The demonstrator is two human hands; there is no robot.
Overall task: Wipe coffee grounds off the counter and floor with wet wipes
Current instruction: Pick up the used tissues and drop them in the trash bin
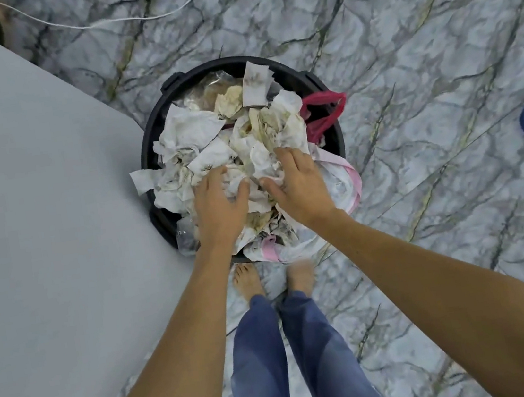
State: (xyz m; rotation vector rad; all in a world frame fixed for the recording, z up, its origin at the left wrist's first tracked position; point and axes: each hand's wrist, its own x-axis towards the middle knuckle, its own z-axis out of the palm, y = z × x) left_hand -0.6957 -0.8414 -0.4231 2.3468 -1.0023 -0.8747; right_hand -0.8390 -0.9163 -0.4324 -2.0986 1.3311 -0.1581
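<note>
Fingers of your left hand (217,204) and right hand (296,186) lay nearly straight, pressing the stained wipes (240,147) heaped in the black bin (156,125), which stood on the marble floor (426,108) right of the grey counter (37,213).

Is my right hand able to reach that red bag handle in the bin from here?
Probably yes. The right hand rests on the wipes, and the red bag handle lies just beyond its fingers, uncovered.

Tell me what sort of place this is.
Probably a home kitchen or similar indoor room: a marble-patterned floor, a grey counter, and a black bin heaped with stained wipes.
</note>
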